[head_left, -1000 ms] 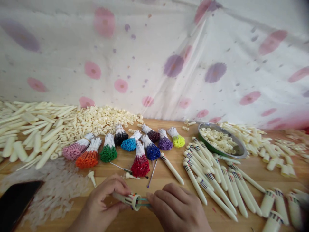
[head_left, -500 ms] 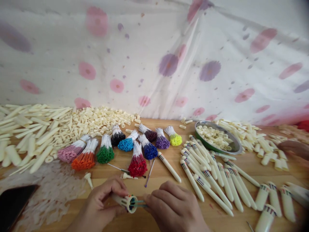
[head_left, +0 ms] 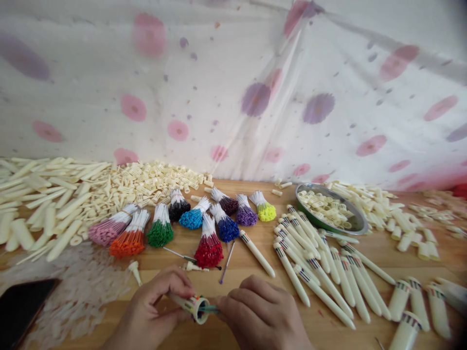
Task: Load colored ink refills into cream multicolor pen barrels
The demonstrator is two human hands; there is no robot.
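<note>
My left hand (head_left: pixel 153 311) is closed round a cream pen barrel (head_left: pixel 191 306), its open end facing right with coloured sliders showing at the rim. My right hand (head_left: pixel 260 316) pinches a thin teal refill (head_left: pixel 211 309) whose tip sits in that open end. Both hands hover low over the wooden table (head_left: pixel 251 270) at the bottom centre. Just beyond them lie a loose purple refill (head_left: pixel 226 262), a dark refill (head_left: pixel 180 254) and a small cream tip piece (head_left: pixel 135 271).
Bundles of refills, such as the red bundle (head_left: pixel 208 248) and the green bundle (head_left: pixel 159 231), fan out mid-table. Assembled cream pens (head_left: pixel 321 272) lie at right beside a metal bowl (head_left: pixel 359 224) of clips. Cream parts (head_left: pixel 54 199) pile at left. A black phone (head_left: pixel 22 306) sits bottom left.
My right hand has pushed the teal refill further into the barrel. Another person's hand that showed at the right edge half a second ago is gone.
</note>
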